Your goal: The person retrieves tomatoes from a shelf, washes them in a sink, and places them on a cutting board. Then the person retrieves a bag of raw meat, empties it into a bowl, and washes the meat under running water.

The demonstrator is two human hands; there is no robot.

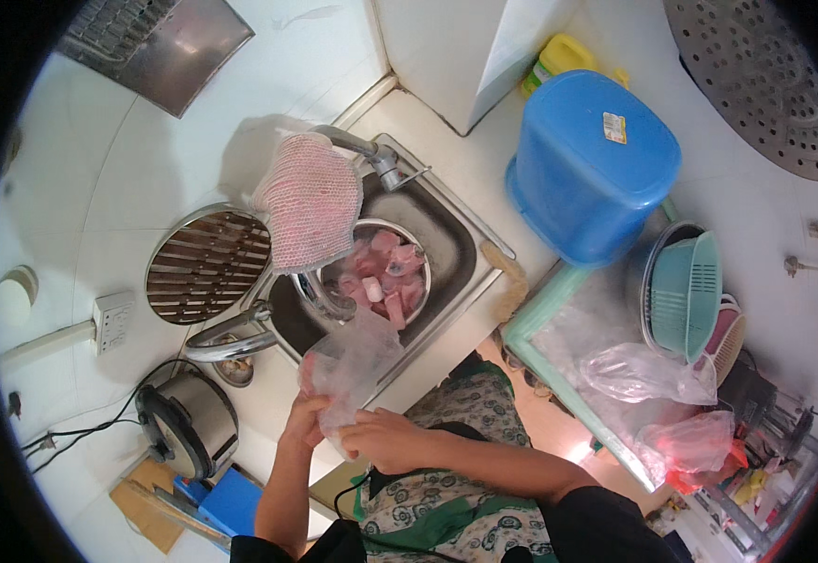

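My left hand [305, 420] grips the lower left side of a clear plastic bag [363, 352] at the sink's front edge. Pinched between the fingers of my right hand [389, 441] is the bag's lower end. Something reddish shows through its left side, too blurred to name. The bag's upper part reaches over the steel sink [444, 229]. In the sink, a round metal bowl [426, 271] holds several pieces of pink raw meat [400, 292] and one small whitish piece [372, 288]. A curved chrome spout [324, 299] partly covers the bowl.
A pink mesh cloth [314, 204] hangs over the faucet [384, 165]. Left are a round slatted rack [208, 264] and an electric cooker [194, 422]. An upturned blue bucket [592, 169], a teal basket [683, 295] and plastic bags [645, 373] stand right.
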